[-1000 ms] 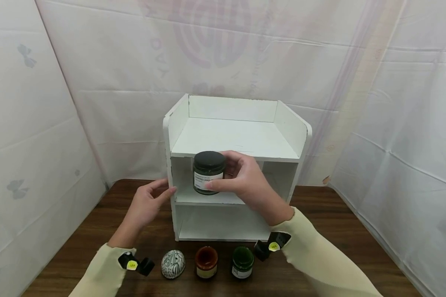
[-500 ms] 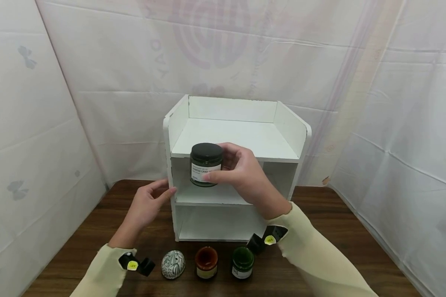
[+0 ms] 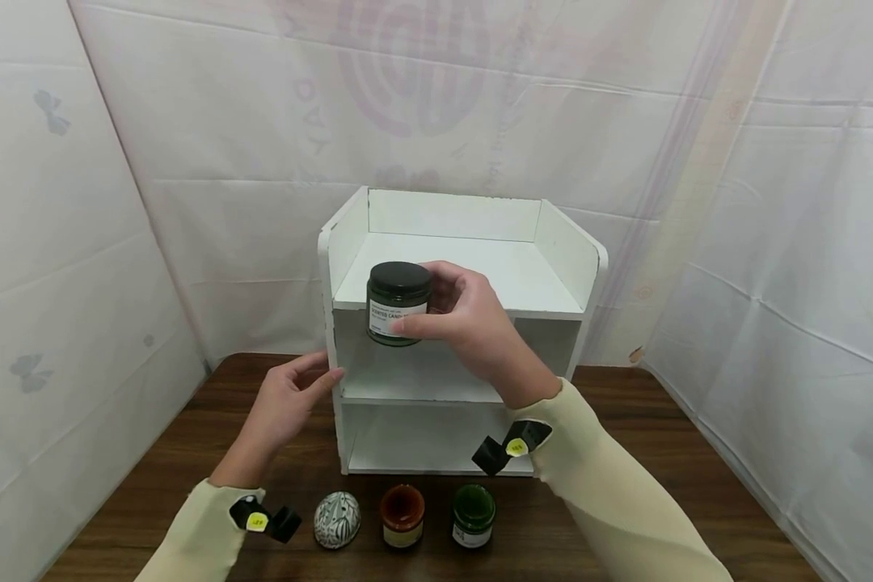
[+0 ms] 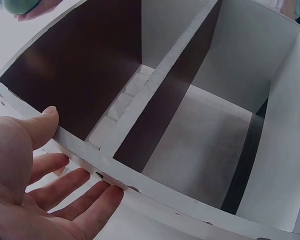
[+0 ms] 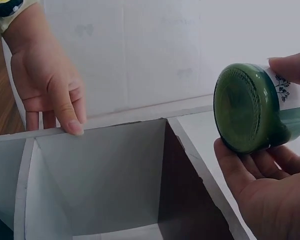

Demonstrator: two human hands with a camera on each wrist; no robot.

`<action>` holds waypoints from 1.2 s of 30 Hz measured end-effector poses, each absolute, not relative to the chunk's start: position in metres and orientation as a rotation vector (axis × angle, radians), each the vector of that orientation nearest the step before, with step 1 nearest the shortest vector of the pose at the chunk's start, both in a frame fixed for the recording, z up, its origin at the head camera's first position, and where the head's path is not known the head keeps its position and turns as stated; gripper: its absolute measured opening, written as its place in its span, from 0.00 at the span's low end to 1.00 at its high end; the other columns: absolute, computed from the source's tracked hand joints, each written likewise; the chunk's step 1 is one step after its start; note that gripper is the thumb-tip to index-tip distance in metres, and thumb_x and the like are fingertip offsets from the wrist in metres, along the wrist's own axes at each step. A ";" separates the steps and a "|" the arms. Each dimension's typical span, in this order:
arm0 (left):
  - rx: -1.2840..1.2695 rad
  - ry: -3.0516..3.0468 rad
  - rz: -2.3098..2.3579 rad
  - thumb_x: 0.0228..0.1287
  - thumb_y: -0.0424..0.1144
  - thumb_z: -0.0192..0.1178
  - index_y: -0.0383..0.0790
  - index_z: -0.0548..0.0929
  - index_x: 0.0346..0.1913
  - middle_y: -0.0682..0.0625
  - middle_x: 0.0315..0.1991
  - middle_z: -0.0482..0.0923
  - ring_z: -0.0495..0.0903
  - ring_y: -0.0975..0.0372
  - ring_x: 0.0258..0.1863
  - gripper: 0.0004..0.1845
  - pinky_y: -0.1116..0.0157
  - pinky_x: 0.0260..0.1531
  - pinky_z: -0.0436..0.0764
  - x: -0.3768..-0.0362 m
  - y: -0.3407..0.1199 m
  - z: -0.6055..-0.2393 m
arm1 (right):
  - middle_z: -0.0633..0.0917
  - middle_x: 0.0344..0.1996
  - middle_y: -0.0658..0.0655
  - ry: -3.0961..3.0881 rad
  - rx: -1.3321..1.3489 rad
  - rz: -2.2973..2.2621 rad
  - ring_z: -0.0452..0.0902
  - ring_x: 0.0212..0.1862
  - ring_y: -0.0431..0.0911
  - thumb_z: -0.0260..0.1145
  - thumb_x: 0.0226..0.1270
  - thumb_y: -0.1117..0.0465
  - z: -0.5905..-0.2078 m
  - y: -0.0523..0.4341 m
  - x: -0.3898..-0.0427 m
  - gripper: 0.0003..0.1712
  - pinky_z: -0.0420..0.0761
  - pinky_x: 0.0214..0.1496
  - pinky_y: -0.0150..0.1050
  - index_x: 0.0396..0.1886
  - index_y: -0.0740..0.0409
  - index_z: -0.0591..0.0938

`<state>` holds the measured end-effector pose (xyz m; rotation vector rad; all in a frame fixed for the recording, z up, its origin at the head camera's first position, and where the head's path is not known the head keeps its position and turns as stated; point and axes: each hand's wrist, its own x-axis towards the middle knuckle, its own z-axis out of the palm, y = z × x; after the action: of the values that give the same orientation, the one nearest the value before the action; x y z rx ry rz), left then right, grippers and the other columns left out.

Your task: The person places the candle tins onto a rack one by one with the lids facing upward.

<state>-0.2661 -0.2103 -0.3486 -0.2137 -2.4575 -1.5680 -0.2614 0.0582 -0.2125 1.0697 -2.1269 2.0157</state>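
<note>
Near the middle of the frame, the dark green candle jar (image 3: 396, 305) hangs upright in the air before the front edge of the white shelf unit's top board (image 3: 473, 259), lid up and label facing me. The right hand (image 3: 469, 319) grips it round the side, thumb across the label and fingers behind, presumably so the lid and base stay free. At left of centre, the left hand (image 3: 291, 400) pinches the unit's side panel (image 3: 338, 420), likely to steady it. Along the bottom of the frame, a patterned dome (image 3: 337, 520), an amber jar (image 3: 402, 529) and a green jar (image 3: 473, 525) stand in a row on the table (image 3: 305, 465), apart, perhaps for easy reach. The hands are well apart: the right forearm slants up from lower right, wrist raised; the left rises from lower left, thumb on the panel's front edge, fingers along its outer face.
</note>
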 end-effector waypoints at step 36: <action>-0.232 -2.475 -1.557 0.71 0.59 0.62 0.45 0.76 0.71 0.42 0.65 0.80 0.79 0.51 0.63 0.33 0.56 0.55 0.80 -0.267 -0.214 -0.349 | 0.89 0.47 0.58 -2.153 1.007 1.980 0.87 0.48 0.47 0.79 0.51 0.68 -0.185 0.037 -0.296 0.28 0.84 0.54 0.39 0.54 0.59 0.84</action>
<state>-0.2670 -0.2141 -0.3489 -0.2316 -2.4753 -1.5572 -0.2957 0.0366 -0.1849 1.0068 -2.1527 1.9805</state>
